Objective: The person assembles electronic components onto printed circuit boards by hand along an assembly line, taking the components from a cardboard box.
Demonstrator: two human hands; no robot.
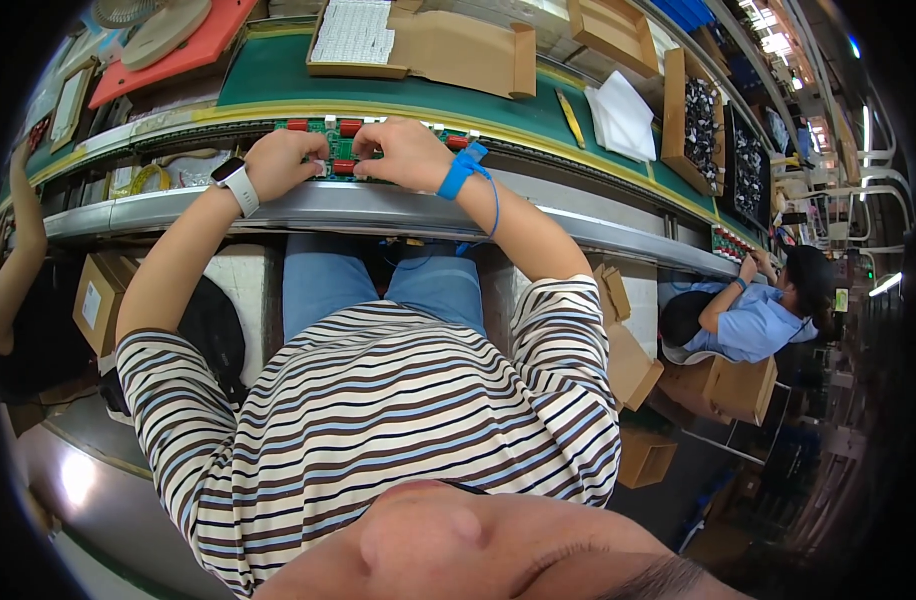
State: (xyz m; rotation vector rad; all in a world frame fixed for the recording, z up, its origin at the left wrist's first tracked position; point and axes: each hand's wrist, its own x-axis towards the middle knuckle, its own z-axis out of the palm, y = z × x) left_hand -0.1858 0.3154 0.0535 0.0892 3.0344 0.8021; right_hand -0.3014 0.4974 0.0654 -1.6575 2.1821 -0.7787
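Observation:
A green circuit board (331,134) with red and white block-shaped parts lies on the conveyor rail in front of me. My left hand (278,165), with a watch on the wrist, is at the board's left part, thumb and fingers pinched together low over it. My right hand (406,155), with a blue wrist strap (463,172) and cord, bends over the middle of the board. Its thumb and fingertips come together beside a red component (343,167). Whatever is between the fingertips of either hand is too small to make out.
Beyond the rail, a cardboard box (410,72) holds rows of small white parts. To its right lie a yellow utility knife (570,118), white sheets (621,115) and a box of black parts (693,115). A co-worker (753,310) handles another board at right; another person's arm (26,205) is at left.

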